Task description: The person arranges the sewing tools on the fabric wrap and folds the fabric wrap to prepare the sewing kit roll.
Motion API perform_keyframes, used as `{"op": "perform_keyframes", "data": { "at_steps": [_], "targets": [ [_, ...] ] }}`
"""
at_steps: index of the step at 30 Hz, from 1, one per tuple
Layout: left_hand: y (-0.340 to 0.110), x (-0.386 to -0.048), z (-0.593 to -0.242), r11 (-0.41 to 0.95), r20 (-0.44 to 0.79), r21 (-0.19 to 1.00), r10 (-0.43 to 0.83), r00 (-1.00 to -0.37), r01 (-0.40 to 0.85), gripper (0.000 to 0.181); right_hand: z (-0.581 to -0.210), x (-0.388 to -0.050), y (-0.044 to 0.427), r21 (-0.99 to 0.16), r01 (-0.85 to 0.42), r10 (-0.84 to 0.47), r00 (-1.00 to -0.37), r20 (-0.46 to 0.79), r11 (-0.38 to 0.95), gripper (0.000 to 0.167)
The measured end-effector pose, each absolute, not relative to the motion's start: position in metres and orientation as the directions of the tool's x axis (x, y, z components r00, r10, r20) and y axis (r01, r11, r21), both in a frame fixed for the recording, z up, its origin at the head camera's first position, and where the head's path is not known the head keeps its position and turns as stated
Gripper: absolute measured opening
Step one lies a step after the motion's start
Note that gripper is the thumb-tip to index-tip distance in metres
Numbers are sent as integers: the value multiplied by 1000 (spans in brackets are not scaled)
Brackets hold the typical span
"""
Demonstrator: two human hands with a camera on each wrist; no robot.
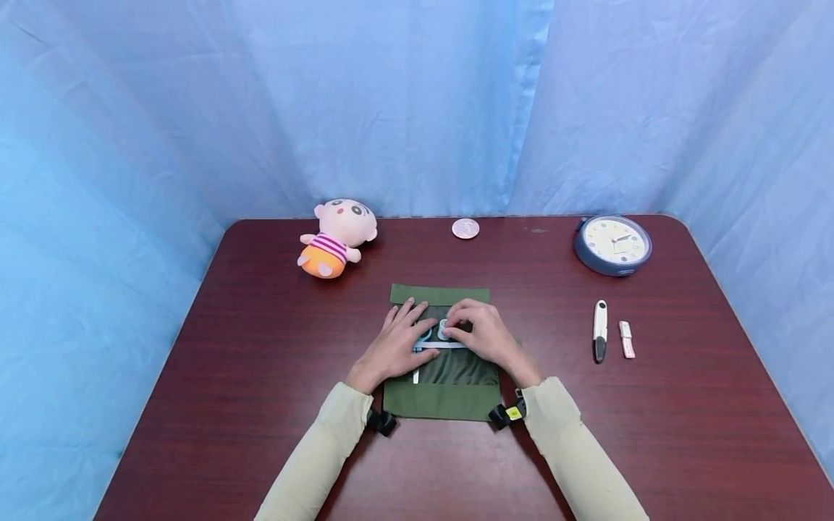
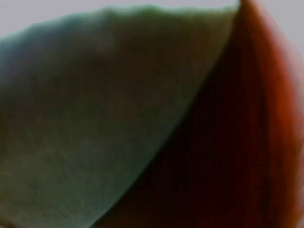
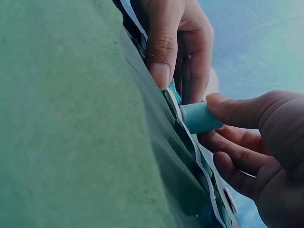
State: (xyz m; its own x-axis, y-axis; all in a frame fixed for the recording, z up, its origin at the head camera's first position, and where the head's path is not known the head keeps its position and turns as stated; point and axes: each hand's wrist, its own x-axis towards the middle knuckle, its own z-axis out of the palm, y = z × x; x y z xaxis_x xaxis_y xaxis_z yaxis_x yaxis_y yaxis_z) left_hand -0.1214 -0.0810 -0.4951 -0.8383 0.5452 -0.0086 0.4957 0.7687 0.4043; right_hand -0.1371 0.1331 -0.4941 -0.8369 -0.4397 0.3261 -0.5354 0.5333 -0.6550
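A green fabric organizer (image 1: 443,400) lies unfolded on the table, a white elastic strap (image 1: 449,345) running across its middle. My left hand (image 1: 399,344) rests on its left part with fingers spread; in the right wrist view, the left thumb (image 3: 160,71) presses at the strap. Partly hidden beneath that hand is a light-blue loop (image 1: 426,334), apparently a scissors handle. Between thumb and fingers, my right hand (image 1: 482,333) pinches a small light-blue cylinder (image 3: 199,118) by the strap's far edge. The left wrist view shows only dark, blurred surfaces.
A plush doll (image 1: 335,239) sits at the back left, with a round silvery disc (image 1: 465,229) at the back edge. To the right are a blue clock (image 1: 613,244), a white-and-black utility knife (image 1: 600,331) and a small white-and-pink piece (image 1: 627,339). Blue curtains surround the table.
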Motion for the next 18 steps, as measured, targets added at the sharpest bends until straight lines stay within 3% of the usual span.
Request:
{"op": "perform_keyframes", "data": {
  "at_steps": [6,18],
  "targets": [
    [-79,-122,-496,779,5,379,538,-843,500,53,-494,-137,134,-663,-562,-488,-811,322,495,7],
    [-80,-121,-496,779,22,364,540,-841,510,51,-494,-138,135,-706,-523,-497,-823,274,477,6]
  ]
}}
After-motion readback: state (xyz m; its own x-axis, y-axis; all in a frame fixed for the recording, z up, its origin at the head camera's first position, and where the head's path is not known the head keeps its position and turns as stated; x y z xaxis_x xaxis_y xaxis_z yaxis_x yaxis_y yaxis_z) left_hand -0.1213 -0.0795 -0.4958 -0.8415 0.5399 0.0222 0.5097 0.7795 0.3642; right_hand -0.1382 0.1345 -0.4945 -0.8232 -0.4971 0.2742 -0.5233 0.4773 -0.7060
